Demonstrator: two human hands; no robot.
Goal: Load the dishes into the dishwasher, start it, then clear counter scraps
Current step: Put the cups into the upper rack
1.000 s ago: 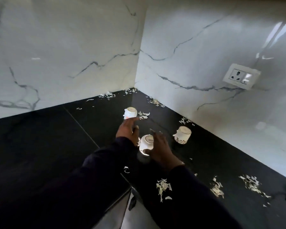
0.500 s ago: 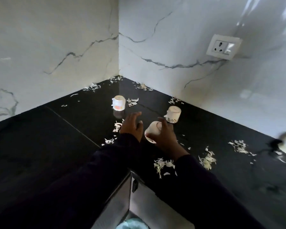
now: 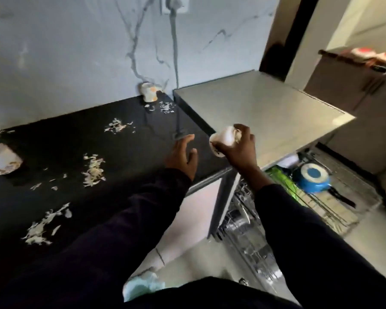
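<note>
Cup [image 3: 222, 141] clamped in right grip [image 3: 237, 150], held over table [image 3: 132, 139] edge beside dishwasher top [image 3: 265, 108]. Left grip [image 3: 183, 159] fingers apart, empty, above table. Scraps [image 3: 93, 169] scattered on table.

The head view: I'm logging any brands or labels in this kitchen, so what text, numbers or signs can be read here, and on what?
None can be read.
Cup held in the right hand: a dark mark near its base, too blurred to read.
Cup by the wall: an orange patch, no letters visible.
Blue pan in the dishwasher rack: no lettering visible.
</note>
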